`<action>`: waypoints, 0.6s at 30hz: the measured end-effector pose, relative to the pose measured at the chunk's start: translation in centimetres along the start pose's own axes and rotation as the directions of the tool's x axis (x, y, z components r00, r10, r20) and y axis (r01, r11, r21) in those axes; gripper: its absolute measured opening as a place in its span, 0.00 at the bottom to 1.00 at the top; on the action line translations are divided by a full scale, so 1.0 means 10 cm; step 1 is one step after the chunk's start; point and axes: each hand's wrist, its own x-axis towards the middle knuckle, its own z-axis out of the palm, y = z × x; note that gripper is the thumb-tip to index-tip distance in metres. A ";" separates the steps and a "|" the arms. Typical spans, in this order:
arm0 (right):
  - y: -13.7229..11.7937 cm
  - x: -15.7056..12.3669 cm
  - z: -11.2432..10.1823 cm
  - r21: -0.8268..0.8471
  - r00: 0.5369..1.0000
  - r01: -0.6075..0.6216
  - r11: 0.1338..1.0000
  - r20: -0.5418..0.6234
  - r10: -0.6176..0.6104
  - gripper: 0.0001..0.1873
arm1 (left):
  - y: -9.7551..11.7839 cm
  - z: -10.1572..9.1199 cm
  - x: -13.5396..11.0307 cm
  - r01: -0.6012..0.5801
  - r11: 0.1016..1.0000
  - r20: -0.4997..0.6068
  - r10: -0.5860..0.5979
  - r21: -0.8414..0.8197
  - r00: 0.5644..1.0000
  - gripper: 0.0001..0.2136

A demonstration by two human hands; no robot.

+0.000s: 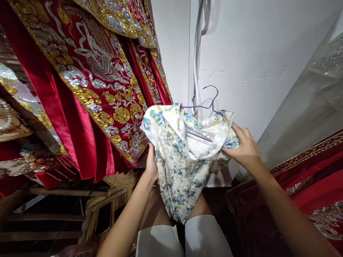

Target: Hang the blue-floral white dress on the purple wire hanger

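A white garment with a blue and yellow floral print (178, 160) hangs in front of me on a thin purple wire hanger (197, 106). The hanger's hook points up, and its lower bar shows through the wide neckline. At the left side of the garment, my left hand (152, 164) is closed on the cloth, its fingers partly hidden behind it. My right hand (245, 146) grips the other shoulder, thumb and fingers pinching the fabric at the sleeve. The cloth narrows downward over my lap.
Red garments with gold and silver embroidery (107, 71) hang close on the left. Below them stands a wooden rack (91, 210). A white wall (241, 53) with chipped paint faces me. At the right lie clear plastic covering (302, 107) and red trimmed fabric (313, 185).
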 end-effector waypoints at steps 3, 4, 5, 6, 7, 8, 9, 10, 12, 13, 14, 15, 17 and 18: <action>-0.04 0.14 0.00 0.023 0.998 0.034 0.999 0.057 -0.036 0.37 | -0.16 -0.20 -0.12 0.117 0.992 -0.107 -0.110 0.057 0.988 0.37; -0.06 0.16 0.01 0.042 0.995 0.059 0.997 0.082 -0.063 0.35 | -0.23 -0.26 -0.17 0.131 0.984 -0.149 -0.112 0.120 0.982 0.36; -0.07 0.15 0.03 0.063 0.990 0.088 0.994 0.106 -0.095 0.34 | -0.32 -0.31 -0.23 0.130 0.972 -0.178 -0.095 0.195 0.979 0.36; -0.07 0.13 0.03 0.085 0.984 0.120 0.989 0.123 -0.130 0.34 | -0.42 -0.35 -0.30 0.127 0.955 -0.190 -0.077 0.268 0.979 0.36; -0.07 0.07 0.04 0.111 0.978 0.151 0.982 0.130 -0.165 0.35 | -0.51 -0.39 -0.37 0.126 0.939 -0.190 -0.067 0.321 0.979 0.36; -0.06 0.00 0.05 0.145 0.972 0.181 0.973 0.124 -0.200 0.35 | -0.61 -0.43 -0.45 0.128 0.929 -0.184 -0.066 0.348 0.981 0.36; -0.06 -0.11 0.07 0.189 0.967 0.204 0.960 0.110 -0.228 0.35 | -0.70 -0.45 -0.53 0.135 0.927 -0.183 -0.074 0.350 0.980 0.36; -0.06 -0.26 0.09 0.247 0.966 0.213 0.945 0.089 -0.241 0.35 | -0.79 -0.47 -0.61 0.150 0.931 -0.184 -0.092 0.333 0.979 0.36; -0.12 -0.63 0.18 0.391 0.982 0.157 0.907 0.038 -0.187 0.33 | -0.92 -0.48 -0.76 0.176 0.946 -0.190 -0.127 0.272 0.974 0.37; -0.17 -0.85 0.24 0.470 0.995 0.080 0.879 0.016 -0.099 0.30 | -0.96 -0.47 -0.82 0.183 0.953 -0.193 -0.137 0.243 0.971 0.37; -0.25 -1.08 0.33 0.544 0.999 -0.027 0.839 -0.003 0.034 0.25 | -0.99 -0.45 -0.88 0.187 0.957 -0.198 -0.144 0.222 0.970 0.38; -0.33 -1.30 0.43 0.605 0.985 -0.164 0.779 0.056 0.164 0.20 | -1.02 -0.43 -0.92 0.191 0.958 -0.200 -0.149 0.213 0.968 0.38; -0.51 -1.67 0.64 0.694 0.906 -0.413 0.590 0.248 0.342 0.15 | -1.03 -0.37 -0.97 0.197 0.953 -0.189 -0.155 0.231 0.970 0.38; -0.59 -1.79 0.73 0.712 0.863 -0.496 0.498 0.339 0.376 0.15 | -1.02 -0.35 -0.99 0.198 0.947 -0.175 -0.157 0.251 0.972 0.38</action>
